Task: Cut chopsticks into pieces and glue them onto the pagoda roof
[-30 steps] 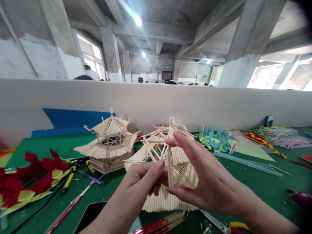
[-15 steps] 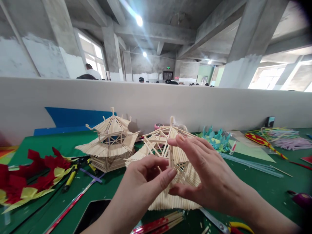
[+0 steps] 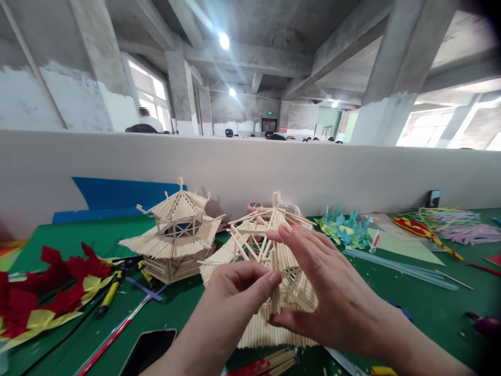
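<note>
My left hand (image 3: 235,297) pinches a small bundle of short wooden sticks (image 3: 275,300), held upright between thumb and forefinger. Curved around the same sticks is my right hand (image 3: 329,282), its thumb at their lower end and its fingertips by their upper end. Directly behind both hands stands a partly covered stick pavilion (image 3: 254,334), with bare roof ribs and a short post on top; the hands hide its middle. To the left stands a second stick pavilion (image 3: 176,245) with two tiers of roofs covered in sticks.
A phone (image 3: 151,350), red-wrapped sticks (image 3: 270,363) and scissors (image 3: 344,363) lie near me. At left are a red-and-yellow paper craft (image 3: 55,297) and a yellow cutter (image 3: 111,292). Teal paper leaves (image 3: 344,227) and clear glue sticks (image 3: 403,269) lie right. A white partition (image 3: 235,162) stands behind.
The view has tilted slightly upward, so things sit a little lower. Both hands keep hold of the sticks, with only a slight shift of the fingers.
</note>
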A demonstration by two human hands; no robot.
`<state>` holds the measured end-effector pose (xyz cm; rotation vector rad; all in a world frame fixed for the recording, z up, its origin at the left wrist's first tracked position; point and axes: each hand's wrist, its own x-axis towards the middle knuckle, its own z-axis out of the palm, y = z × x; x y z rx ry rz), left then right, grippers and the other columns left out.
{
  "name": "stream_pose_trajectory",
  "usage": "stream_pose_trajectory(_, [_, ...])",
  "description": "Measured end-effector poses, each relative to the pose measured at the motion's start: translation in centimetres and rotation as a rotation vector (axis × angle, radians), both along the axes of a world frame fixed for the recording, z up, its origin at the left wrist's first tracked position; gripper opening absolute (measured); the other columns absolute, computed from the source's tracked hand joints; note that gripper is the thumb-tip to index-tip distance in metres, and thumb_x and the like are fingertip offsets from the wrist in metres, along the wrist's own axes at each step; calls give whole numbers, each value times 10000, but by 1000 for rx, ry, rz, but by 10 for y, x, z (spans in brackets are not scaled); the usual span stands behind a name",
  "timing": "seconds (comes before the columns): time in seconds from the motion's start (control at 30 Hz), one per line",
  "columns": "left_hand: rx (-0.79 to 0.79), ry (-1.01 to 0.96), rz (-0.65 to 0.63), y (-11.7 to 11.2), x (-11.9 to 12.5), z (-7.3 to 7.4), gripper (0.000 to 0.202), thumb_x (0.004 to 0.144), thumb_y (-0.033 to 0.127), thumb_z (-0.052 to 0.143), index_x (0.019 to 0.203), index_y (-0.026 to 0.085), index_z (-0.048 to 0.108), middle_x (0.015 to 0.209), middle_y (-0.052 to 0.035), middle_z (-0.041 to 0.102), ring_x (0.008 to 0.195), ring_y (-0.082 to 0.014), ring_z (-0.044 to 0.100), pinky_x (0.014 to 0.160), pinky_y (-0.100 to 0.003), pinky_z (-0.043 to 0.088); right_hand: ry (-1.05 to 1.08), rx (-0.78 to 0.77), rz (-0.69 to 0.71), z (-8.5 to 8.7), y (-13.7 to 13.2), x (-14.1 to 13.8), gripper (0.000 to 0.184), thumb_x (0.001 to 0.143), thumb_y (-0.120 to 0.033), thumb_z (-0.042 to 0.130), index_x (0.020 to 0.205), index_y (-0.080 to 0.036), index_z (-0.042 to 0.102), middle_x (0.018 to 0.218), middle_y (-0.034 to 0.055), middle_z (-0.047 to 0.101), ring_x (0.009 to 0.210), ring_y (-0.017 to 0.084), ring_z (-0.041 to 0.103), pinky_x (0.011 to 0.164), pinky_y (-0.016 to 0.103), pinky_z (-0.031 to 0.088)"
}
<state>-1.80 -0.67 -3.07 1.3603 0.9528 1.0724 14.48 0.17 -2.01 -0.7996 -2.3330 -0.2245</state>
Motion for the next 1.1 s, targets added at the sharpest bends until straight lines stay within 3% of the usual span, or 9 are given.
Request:
stream_pose_trajectory(0.5, [-140, -141, -62, 5, -2, -9, 227, 740, 292, 625, 568, 145, 613, 499, 62, 428, 519, -70, 325, 506, -203, 261, 19, -22, 44, -2, 0, 4, 731, 734, -269, 572, 1333, -186, 161, 1319, 25, 416, 1220, 150, 305, 1017, 313, 214])
stream_pose_trajectory(0.63, [-211, -172, -69, 5, -2, -9, 118, 703, 283, 659, 720, 167, 661, 628, 26, 566, 585, -85, 428, 565, -208, 319, 76, 3, 35, -2, -1, 7, 814, 718, -278, 592, 1354, -208, 88, 1310, 40, 432, 1208, 173, 339, 1009, 357, 245])
stream_pose_trajectory(0.73, [-214, -154, -44, 2, -2, -4, 151, 693, 288, 670, 821, 207, 664, 778, -4, 638, 727, -123, 505, 661, -230, 358, 95, 6, 20, -2, -2, 10, 870, 696, -276, 616, 1361, -206, 60, 1300, 50, 446, 1204, 183, 351, 1000, 367, 264])
stream_pose_trajectory(0.9, [-116, -55, -39, -3, 3, 2, 141, 695, 290, 660, 620, 173, 633, 601, 45, 533, 593, -84, 415, 570, -190, 330, 41, -21, 19, -7, -8, 12, 834, 700, -308, 613, 1351, -189, 104, 1296, 59, 449, 1199, 186, 361, 1018, 371, 247])
stream_pose_trajectory(1.0, [-151, -59, -49, -5, 7, 2, 185, 694, 309, 655, 598, 160, 600, 552, 60, 476, 552, -71, 373, 534, -176, 314, -36, -24, 17, -9, -15, 18, 917, 693, -401, 621, 1367, -159, 48, 1399, 115, 285, 1271, 236, 246, 1029, 427, 225])
stream_pose_trajectory(1.07, [-169, -52, -15, -6, 7, 1, 178, 682, 320, 661, 616, 165, 604, 560, 54, 490, 557, -74, 386, 531, -175, 317, 23, -52, -25, -13, -18, 31, 949, 675, -426, 633, 1373, -162, 45, 1414, 131, 236, 1270, 269, 246, 1008, 452, 264])
stream_pose_trajectory(1.1, [-161, -29, 8, -7, 7, 0, 175, 674, 325, 665, 618, 169, 607, 565, 50, 500, 561, -78, 394, 530, -178, 321, 110, -63, -80, -17, -19, 41, 906, 686, -403, 628, 1370, -178, 80, 1384, 126, 298, 1241, 270, 304, 991, 454, 294])
